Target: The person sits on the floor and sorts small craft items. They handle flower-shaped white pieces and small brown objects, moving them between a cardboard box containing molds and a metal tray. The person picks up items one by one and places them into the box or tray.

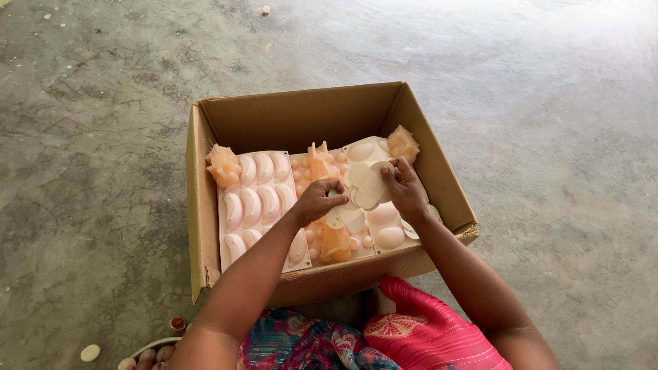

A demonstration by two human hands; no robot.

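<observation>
Head cam looks down into a cardboard box (205, 205) on the concrete floor (548, 137). Both hands are in there: left hand (319, 200) and right hand (406, 188) each pinching the pale oval mold (367, 188) at the box's middle. Banana-shaped mold tray (257, 202) sits at 9 o'clock of it.

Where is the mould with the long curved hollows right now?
The pale mould lies flat in the left half of the cardboard box, just left of the person's left hand.
</observation>
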